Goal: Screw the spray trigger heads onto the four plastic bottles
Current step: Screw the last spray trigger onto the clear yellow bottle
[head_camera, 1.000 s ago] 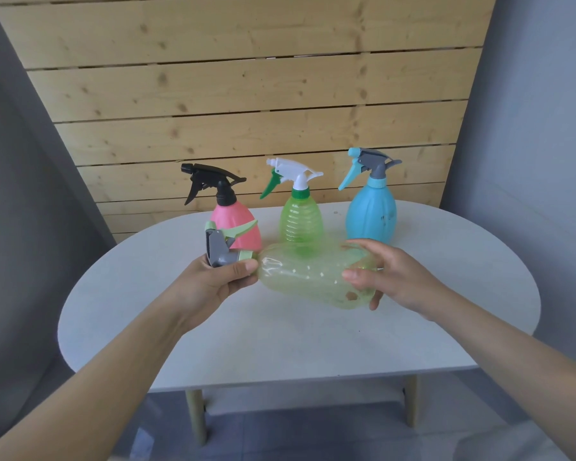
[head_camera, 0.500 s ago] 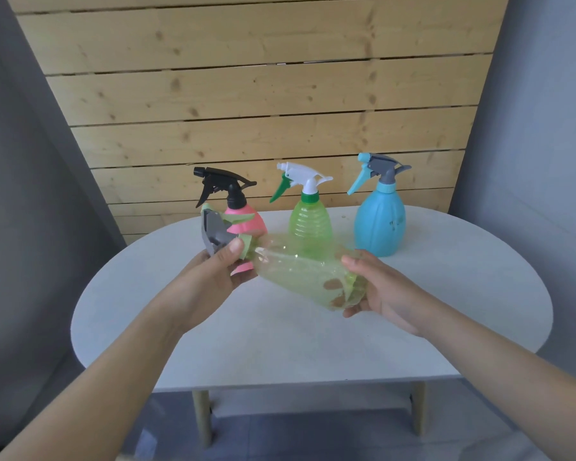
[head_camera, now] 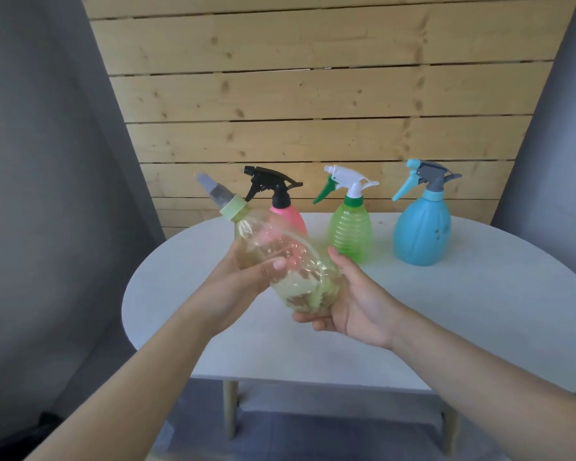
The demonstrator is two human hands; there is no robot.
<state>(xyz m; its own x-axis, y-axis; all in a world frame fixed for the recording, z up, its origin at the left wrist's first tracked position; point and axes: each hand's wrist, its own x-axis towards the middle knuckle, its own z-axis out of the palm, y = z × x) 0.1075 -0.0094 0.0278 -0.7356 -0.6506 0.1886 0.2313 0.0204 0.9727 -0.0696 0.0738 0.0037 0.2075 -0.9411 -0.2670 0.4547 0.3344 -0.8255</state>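
Note:
I hold a clear yellow-green bottle (head_camera: 280, 251) tilted in the air above the table, its neck pointing up and left. A grey trigger head with a pale green collar (head_camera: 225, 199) sits on its neck. My left hand (head_camera: 243, 281) wraps the bottle's middle from the left. My right hand (head_camera: 350, 304) cups its base from below and right. Behind stand three upright bottles with heads on: a pink bottle (head_camera: 291, 217) with a black head, partly hidden by the held one, a green bottle (head_camera: 350, 232) with a white head, and a blue bottle (head_camera: 423, 231) with a grey head.
The white oval table (head_camera: 463, 311) stands on wooden legs, its front edge near my forearms. A wooden plank wall (head_camera: 313, 94) rises behind it, with grey walls on both sides.
My left hand slid from the trigger head down to the bottle's body. The bottle swung from lying sideways to pointing up and left, and my right hand moved under its base.

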